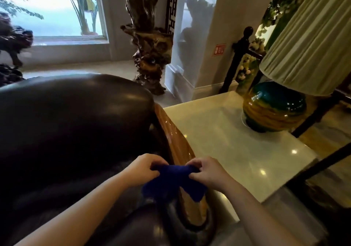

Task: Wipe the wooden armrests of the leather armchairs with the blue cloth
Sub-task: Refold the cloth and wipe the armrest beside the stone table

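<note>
A dark leather armchair (72, 124) fills the left half of the head view. Its glossy wooden armrest (176, 137) curves down along the chair's right side toward me. The blue cloth (172, 183) hangs bunched just above the lower part of that armrest. My left hand (144, 169) pinches the cloth's left end and my right hand (207, 171) pinches its right end. The cloth and my hands hide part of the armrest beneath them.
A pale stone-topped side table (237, 150) stands right of the armrest, carrying a teal and amber lamp base (273, 107) under a pleated shade (311, 50). A carved wooden root sculpture (152, 44) stands behind the chair by a white pillar (205, 36).
</note>
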Motion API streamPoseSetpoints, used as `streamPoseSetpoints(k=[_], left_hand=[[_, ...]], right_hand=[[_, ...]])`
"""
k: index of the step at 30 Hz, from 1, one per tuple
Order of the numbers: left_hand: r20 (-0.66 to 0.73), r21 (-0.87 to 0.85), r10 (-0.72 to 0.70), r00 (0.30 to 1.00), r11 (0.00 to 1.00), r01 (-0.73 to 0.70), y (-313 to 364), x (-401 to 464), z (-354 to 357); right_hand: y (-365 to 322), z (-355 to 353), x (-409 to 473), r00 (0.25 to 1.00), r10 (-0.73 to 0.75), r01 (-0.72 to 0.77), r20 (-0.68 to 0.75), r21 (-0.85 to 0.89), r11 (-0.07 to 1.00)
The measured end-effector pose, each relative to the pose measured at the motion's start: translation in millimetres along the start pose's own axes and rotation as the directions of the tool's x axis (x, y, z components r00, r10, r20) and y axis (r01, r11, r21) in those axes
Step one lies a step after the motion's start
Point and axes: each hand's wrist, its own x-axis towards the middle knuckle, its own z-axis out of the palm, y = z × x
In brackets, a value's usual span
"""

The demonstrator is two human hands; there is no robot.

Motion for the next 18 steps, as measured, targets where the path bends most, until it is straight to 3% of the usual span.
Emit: streamPoseSetpoints(k=[9, 18], left_hand=[[-0.171, -0.073, -0.208, 0.963, 0.977, 0.198, -33.0, 139.6, 42.7], [-0.176, -0.238, -0.447, 0.877, 0.884, 0.402, -56.1, 217.6, 72.1]], right_hand=[[97.2, -49.0, 152.6, 0.981, -0.066, 0.073, 0.184, -0.027, 0.997], [164.3, -60.6, 238.1, 0.94, -0.054, 0.07, 0.337, -0.034, 0.997]])
